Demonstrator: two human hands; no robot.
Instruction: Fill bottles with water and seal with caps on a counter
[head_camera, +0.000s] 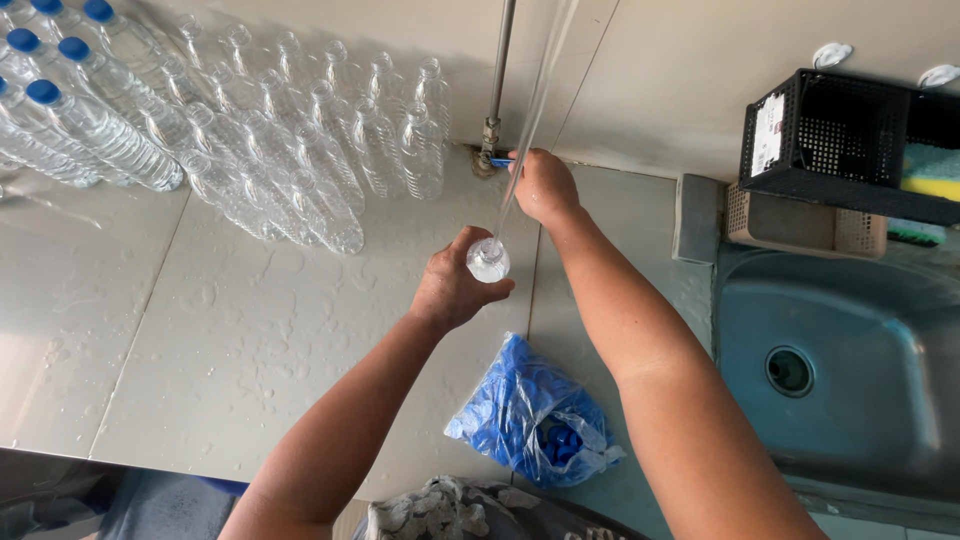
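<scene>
Left hand (452, 290) holds bottle (488, 260), perhaps filling.

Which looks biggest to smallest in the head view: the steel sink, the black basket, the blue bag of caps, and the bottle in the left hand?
1. Steel sink
2. Black basket and blue bag of caps: about alike, so unranked; the bag lies nearer the camera.
3. Bottle in the left hand, seen end-on.

A kitchen-like washing area: tiled counter (230, 330), steel sink (840, 370), and rows of plastic bottles (300, 150).

Bright even daylight, sharp focus, soft shadows.
</scene>
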